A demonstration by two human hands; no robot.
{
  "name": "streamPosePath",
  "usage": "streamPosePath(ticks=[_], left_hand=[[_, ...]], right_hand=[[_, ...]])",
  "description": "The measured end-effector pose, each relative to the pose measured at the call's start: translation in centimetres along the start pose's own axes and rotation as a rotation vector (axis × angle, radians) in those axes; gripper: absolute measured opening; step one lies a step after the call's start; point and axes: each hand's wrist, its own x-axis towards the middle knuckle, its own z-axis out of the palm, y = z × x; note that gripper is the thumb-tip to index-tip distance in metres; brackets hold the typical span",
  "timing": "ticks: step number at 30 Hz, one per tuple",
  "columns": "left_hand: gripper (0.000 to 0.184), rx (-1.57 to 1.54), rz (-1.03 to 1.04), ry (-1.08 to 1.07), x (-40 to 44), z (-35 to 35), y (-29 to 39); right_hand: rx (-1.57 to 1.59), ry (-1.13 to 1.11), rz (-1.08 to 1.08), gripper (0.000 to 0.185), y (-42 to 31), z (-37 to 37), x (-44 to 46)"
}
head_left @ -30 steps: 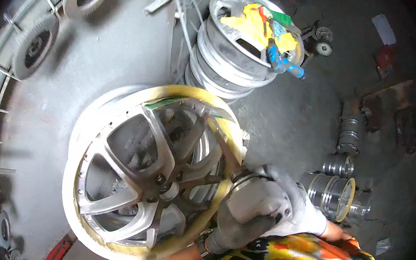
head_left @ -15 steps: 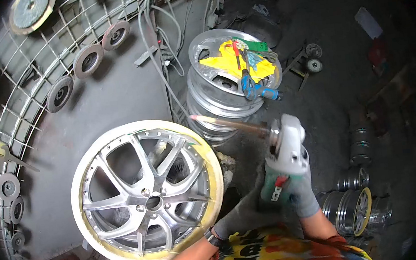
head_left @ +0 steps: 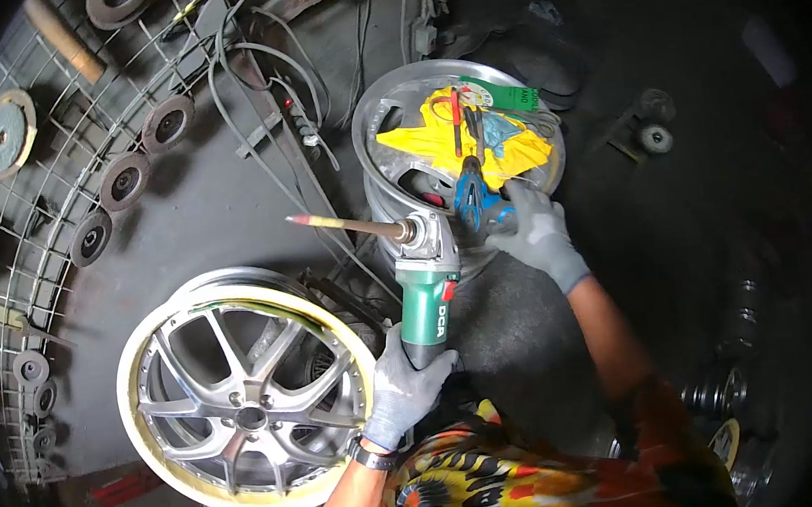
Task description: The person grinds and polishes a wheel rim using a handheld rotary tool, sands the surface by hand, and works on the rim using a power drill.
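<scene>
My left hand [head_left: 407, 387], in a grey glove, is wrapped round the lower body of a green and silver angle grinder [head_left: 423, 301] marked DCA. A long brown rod with a yellow and red tip extends leftward from its head. My gloved right hand [head_left: 540, 239] closes round the rear end of a blue cordless power tool [head_left: 475, 200], whose type I cannot make out. That tool lies on a silver wheel rim [head_left: 376, 129], beside a yellow cloth [head_left: 434, 138] and a red-handled tool [head_left: 457, 123]. A spoked alloy wheel [head_left: 249, 417] with a yellowish taped edge leans left of my left hand.
A green box or packet [head_left: 500, 95] lies on the back of the upper rim. Abrasive discs [head_left: 123, 181] hang on a wire grid [head_left: 62, 233] at left. Cables [head_left: 266, 169] run down near the rims. More wheels [head_left: 718, 395] stand at lower right.
The grinder has moved left and is now in my left hand alone. My right hand has left it and reached up to the blue power tool. The camera view has shifted.
</scene>
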Motion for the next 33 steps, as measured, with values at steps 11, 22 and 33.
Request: streamPosePath(ticks=[11,22,33], left_hand=[[0.065,0.074,-0.173,0.214,5.2,6.5,0.2],[0.066,0.217,-0.087,0.164,11.5,9.4,1.3],[0.061,0.369,-0.133,0.055,16.1,15.0,4.3]], right_hand=[[-0.083,-0.225,-0.126,0.093,2.2,3.2,4.6],[1.167,-0.035,0.010,0.037,9.1,-4.3,-3.6],[1.895,-0.015,0.322,0.060,11.2,-4.6,-13.0]])
